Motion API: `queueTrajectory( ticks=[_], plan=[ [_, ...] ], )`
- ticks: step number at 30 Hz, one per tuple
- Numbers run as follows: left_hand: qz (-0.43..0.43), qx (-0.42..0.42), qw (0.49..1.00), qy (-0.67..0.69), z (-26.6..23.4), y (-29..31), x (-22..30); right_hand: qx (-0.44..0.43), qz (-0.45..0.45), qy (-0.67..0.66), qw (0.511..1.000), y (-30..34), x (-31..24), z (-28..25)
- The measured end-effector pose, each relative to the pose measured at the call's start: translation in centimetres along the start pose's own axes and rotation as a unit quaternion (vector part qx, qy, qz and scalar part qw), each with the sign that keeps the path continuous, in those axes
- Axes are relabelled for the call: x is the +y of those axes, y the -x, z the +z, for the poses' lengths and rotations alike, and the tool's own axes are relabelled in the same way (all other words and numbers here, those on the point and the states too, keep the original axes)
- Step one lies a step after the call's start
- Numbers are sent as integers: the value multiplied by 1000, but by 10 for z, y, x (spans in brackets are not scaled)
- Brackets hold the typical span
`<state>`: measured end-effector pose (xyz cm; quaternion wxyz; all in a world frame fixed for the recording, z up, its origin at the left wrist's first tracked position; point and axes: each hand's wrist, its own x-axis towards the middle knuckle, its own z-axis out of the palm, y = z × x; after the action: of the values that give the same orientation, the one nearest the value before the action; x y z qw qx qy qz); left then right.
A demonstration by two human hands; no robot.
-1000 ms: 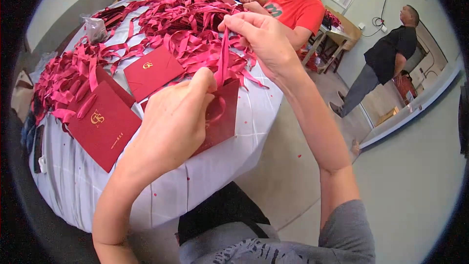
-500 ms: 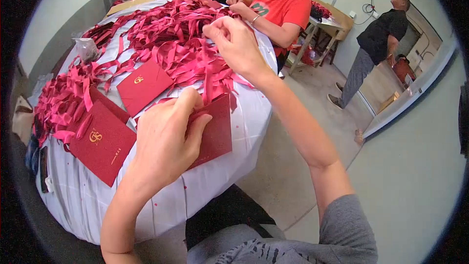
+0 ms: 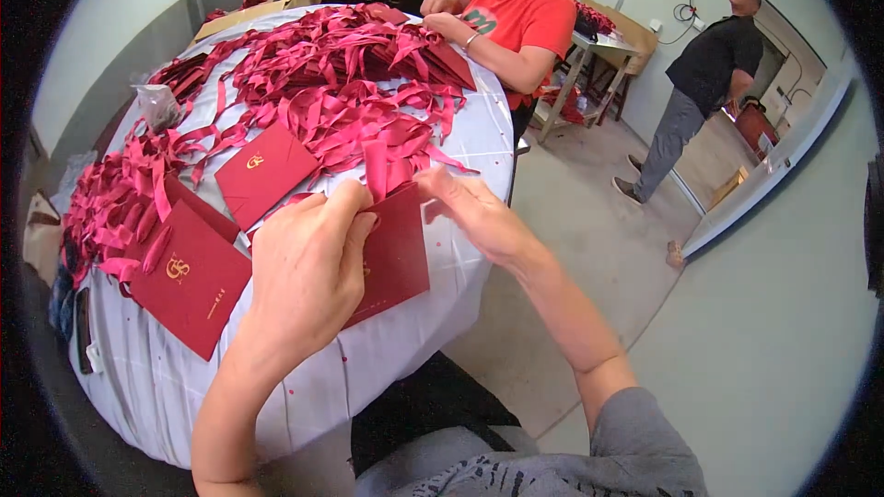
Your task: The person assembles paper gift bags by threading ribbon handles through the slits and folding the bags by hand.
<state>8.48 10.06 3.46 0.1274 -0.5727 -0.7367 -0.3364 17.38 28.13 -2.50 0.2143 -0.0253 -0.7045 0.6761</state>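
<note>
The dark red card folder (image 3: 396,253) lies at the middle of the frame on the near edge of the white-covered round worktop (image 3: 479,143), its long axis running from lower left to upper right, tilted toward the right hand. The left hand (image 3: 308,271) lies flat over the folder's left half, fingers (image 3: 345,212) curled over its upper edge and pressing it down; they are closed on the folder rather than spread. A red ribbon (image 3: 376,170) stands up from the folder's top edge, just above and between the two hands. The right hand (image 3: 474,216) sits just right of the folder's upper right corner, thumb and fingers drawn close together near that corner; whether they actually pinch the ribbon end or the card edge cannot be told from this view. The ribbon lies up and to the left of the right fingers, and the right hand is the nearer of the two to its free part.

Two more red folders with gold emblems (image 3: 262,170) (image 3: 189,276) lie to the left, and a heap of loose red ribbons (image 3: 350,83) fills the upper middle of the worktop, where another person in an orange shirt (image 3: 520,18) works.

Against half a second ago, the right hand has dropped from high above the ribbon pile to the folder's corner, and the ribbon is no longer stretched tall.
</note>
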Motion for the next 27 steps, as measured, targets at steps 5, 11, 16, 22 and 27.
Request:
queueTrajectory(
  ticks=[5, 11, 16, 22, 27],
  plan=[
    [10, -8, 1000, -11, -2, 1, 1, -98, 67, -278, 953, -29, -10, 11],
    [52, 39, 998, -6, 4, 0, 0, -196, 14, -156, 968, -46, -41, 19],
    [65, 50, 997, -4, 2, 1, 1, -211, 7, -153, 965, -59, -54, 20],
    [52, 34, 998, -31, 1, 5, -1, -186, -15, -262, 947, -73, -55, 21],
    [70, 22, 997, -28, 4, 1, -2, -156, -27, -299, 941, -71, -64, 20]
  ],
)
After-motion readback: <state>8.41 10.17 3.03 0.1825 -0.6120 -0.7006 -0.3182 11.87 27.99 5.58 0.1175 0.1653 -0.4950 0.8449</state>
